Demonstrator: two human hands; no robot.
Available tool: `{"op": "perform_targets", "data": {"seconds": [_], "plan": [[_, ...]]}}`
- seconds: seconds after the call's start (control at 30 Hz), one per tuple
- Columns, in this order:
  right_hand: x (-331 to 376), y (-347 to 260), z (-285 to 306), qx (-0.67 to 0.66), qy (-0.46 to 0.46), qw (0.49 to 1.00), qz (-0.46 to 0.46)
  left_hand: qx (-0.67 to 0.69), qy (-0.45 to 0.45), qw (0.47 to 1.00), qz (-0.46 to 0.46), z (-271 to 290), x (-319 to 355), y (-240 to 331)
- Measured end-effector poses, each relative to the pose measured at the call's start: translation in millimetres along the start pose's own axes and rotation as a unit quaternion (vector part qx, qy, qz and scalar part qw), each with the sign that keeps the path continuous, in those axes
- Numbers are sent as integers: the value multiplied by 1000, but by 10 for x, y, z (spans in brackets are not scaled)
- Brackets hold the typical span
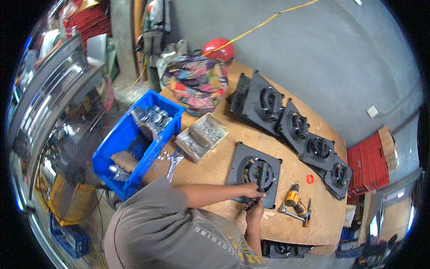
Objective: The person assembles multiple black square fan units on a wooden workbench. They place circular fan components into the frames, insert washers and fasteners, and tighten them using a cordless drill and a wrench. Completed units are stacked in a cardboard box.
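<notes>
A black square frame with a round ring in its middle (pixel 238 158) lies on the wooden table in front of me. Over its near side my left hand (pixel 253 190) is closed around the lower end of a narrow dark bar (pixel 264 172), which stretches across the ring. Just below, at the frame's near edge, my right hand (pixel 255 208) is curled closed beside the left. A small dark piece shows by its fingers, too hidden to name. To the right lies an orange and black cordless drill (pixel 293 196), with a ratchet wrench (pixel 292 215) against it.
Several similar black frames (pixel 264 105) line the table's far right side. A blue bin (pixel 154 168) of metal parts, a small tray (pixel 190 150) of screws and a wrench (pixel 173 163) are at left. Behind sit a patchwork bag (pixel 197 83) and a red ball-like object (pixel 218 48).
</notes>
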State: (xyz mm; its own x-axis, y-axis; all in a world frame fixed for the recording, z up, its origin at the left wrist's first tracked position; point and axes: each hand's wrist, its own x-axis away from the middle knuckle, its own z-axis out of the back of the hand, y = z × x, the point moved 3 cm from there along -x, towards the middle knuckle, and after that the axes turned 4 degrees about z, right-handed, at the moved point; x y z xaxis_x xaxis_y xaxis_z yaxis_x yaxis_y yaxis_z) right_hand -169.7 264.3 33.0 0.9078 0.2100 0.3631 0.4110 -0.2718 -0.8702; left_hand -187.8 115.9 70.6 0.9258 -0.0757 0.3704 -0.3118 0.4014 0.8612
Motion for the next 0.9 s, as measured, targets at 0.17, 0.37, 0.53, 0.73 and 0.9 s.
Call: {"op": "perform_targets", "data": {"seconds": [0.17, 0.37, 0.53, 0.73, 0.9], "plan": [[57, -76, 23, 491, 41, 817, 299, -3, -5, 1000, 1, -54, -66, -54], [-155, 124, 220, 24, -12, 999, -19, 16, 12, 999, 28, -119, -113, -117], [-137, 4, 147, 301, 25, 938, 171, 20, 30, 999, 3, -68, -43, -74], [-5, -123, 135, 214, -6, 975, 55, 20, 56, 998, 19, -31, 44, -15], [2, -190, 103, 435, 25, 881, 183, 22, 64, 998, 16, -31, 105, 9]]}}
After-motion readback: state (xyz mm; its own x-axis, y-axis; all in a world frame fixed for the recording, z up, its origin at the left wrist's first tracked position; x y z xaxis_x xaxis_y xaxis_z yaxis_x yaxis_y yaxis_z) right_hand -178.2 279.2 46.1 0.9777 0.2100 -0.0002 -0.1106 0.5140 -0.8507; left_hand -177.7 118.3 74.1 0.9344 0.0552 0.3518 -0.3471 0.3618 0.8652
